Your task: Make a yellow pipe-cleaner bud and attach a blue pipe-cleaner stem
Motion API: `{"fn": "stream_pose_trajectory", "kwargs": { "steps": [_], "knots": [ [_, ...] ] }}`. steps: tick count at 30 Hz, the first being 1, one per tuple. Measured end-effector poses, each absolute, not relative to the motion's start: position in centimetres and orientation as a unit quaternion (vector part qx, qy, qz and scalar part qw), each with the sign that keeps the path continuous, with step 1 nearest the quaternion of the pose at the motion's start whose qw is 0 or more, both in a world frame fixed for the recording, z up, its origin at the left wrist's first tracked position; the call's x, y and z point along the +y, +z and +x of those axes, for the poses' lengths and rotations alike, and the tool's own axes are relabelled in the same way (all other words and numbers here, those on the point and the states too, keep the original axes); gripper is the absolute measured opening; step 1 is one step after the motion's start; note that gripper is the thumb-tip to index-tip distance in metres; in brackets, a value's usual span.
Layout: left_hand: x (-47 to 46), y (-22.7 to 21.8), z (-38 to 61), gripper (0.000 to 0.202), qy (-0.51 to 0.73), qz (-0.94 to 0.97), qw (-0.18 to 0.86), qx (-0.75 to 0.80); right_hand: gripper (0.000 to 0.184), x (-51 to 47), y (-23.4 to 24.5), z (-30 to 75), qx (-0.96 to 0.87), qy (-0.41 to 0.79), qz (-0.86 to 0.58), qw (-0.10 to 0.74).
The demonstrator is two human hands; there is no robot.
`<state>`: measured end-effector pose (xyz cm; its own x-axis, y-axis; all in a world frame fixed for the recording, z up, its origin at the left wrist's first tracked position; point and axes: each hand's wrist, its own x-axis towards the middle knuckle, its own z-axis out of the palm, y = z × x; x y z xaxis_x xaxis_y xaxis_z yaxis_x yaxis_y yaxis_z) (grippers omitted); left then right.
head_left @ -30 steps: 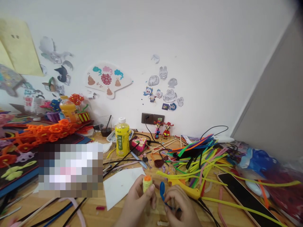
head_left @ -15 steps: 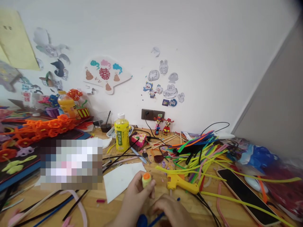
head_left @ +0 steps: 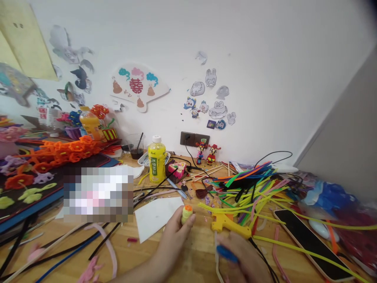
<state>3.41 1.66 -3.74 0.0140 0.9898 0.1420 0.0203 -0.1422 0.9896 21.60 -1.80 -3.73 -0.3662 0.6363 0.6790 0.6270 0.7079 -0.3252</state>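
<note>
My left hand (head_left: 176, 232) is closed around a small upright roll (head_left: 187, 214) of fuzzy yellow-green stem with an orange top, pinched between thumb and fingers. My right hand (head_left: 243, 251), smeared by motion, is curled about a blue object (head_left: 226, 254) whose kind I cannot make out. Just beyond the right hand lies a yellow hot glue gun (head_left: 231, 225), its cord running off to the right. A white sheet of paper (head_left: 157, 216) lies beyond my left forearm.
Pipe cleaners (head_left: 250, 188) lie heaped at the right, beside a phone (head_left: 312, 239). A yellow drink bottle (head_left: 157, 161) and a cup of dark liquid (head_left: 136, 147) stand near the wall. Orange fuzzy flowers (head_left: 61, 151) fill the left side.
My right hand has moved up and right, nearer the glue gun, bringing the blue object along. My left hand still grips the roll. The view has shifted slightly.
</note>
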Motion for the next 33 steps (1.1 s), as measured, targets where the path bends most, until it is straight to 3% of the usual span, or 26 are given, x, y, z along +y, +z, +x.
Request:
{"fn": "stream_pose_trajectory", "kwargs": {
  "steps": [4, 10, 18, 33],
  "knots": [
    [1.2, -3.9, 3.6, 0.024, 0.505, 0.589, 0.449, 0.442, 0.031, -0.7, -2.8, 21.9, -0.73, 0.041, -0.471, 0.494],
    [0.3, -3.9, 3.7, 0.03, 0.419, 0.608, 0.527, 0.42, 0.025, 0.9, -4.5, 19.8, -0.71, 0.173, -0.475, 0.49],
    [0.3, -3.5, 3.9, 0.023, 0.356, 0.71, 0.419, 0.44, 0.029, 0.4, -5.4, 19.5, -0.675, 0.298, -0.468, 0.487],
    [0.5, -3.7, 3.9, 0.025, 0.35, 0.713, 0.414, 0.444, 0.03, -0.1, -5.6, 19.9, -0.74, 0.231, -0.442, 0.451]
  ]
}}
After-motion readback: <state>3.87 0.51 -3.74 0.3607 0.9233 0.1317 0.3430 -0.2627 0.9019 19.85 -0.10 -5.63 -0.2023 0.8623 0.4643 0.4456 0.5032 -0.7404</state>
